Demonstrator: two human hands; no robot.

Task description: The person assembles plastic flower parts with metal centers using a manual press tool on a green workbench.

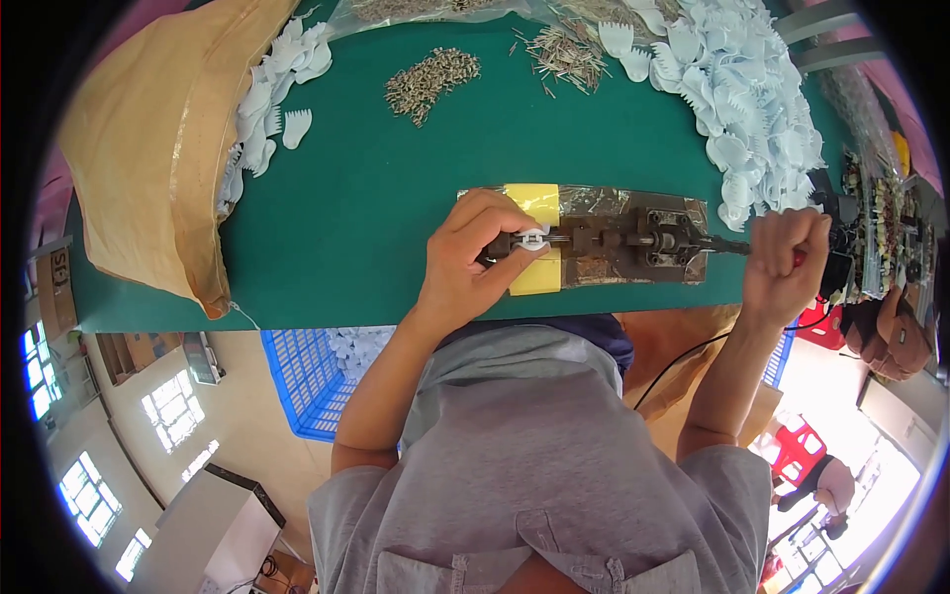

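My left hand (477, 255) is closed at the left end of a metal lever press (633, 238), pinching a small white plastic piece (532, 239) between thumb and forefinger. The piece sits against the tip of the press's horizontal rod. At the other end, my right hand (785, 259) wraps round the press's lever handle, whose red end (799, 258) shows beside the fingers. The press is fixed on a dark board covered with clear tape, and yellow tape (535, 280) crosses the board near my left hand.
Toothed white plastic pieces (747, 109) are heaped at the right. More white pieces (287, 59) lie beside a brown sack (168, 148) at the left. Small metal parts (431, 84) and thin metal pins (569, 59) form piles at the back. A blue basket (302, 386) stands below the table's front edge.
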